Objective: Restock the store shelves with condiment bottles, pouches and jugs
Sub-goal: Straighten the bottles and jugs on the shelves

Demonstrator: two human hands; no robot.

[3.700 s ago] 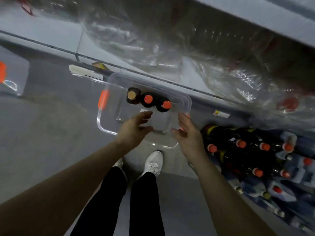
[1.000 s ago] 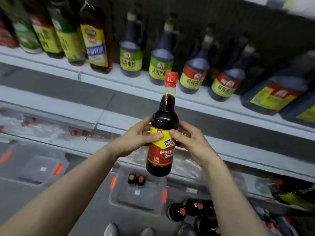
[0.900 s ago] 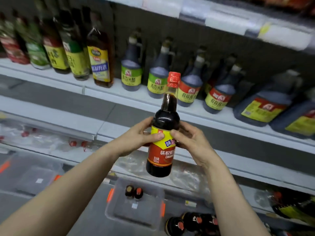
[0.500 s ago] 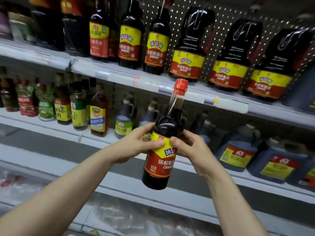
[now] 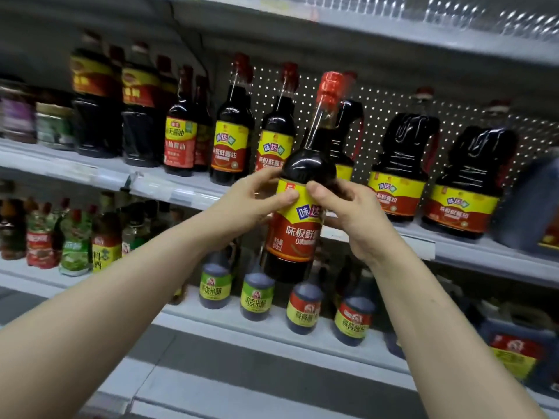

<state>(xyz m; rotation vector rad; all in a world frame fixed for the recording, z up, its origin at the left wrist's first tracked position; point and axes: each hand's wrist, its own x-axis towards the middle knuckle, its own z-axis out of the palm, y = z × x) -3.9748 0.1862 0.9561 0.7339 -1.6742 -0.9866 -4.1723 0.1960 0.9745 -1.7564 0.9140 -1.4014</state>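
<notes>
The left hand (image 5: 248, 204) and right hand (image 5: 354, 216) clamp their fingers round the bottle (image 5: 298, 213), tilted just in front of the shelf (image 5: 163, 187); pushed in carelessly, it could topple the standing bottles (image 5: 231, 137) on that shelf.

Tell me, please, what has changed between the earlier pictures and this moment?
One dark red-capped bottle left the clear box on the floor: the left hand and right hand took hold of it and raised it to the shelf with matching bottles. Unchanged over the last second: both hands grip it at the label's top, and no shelf bears it yet.
</notes>
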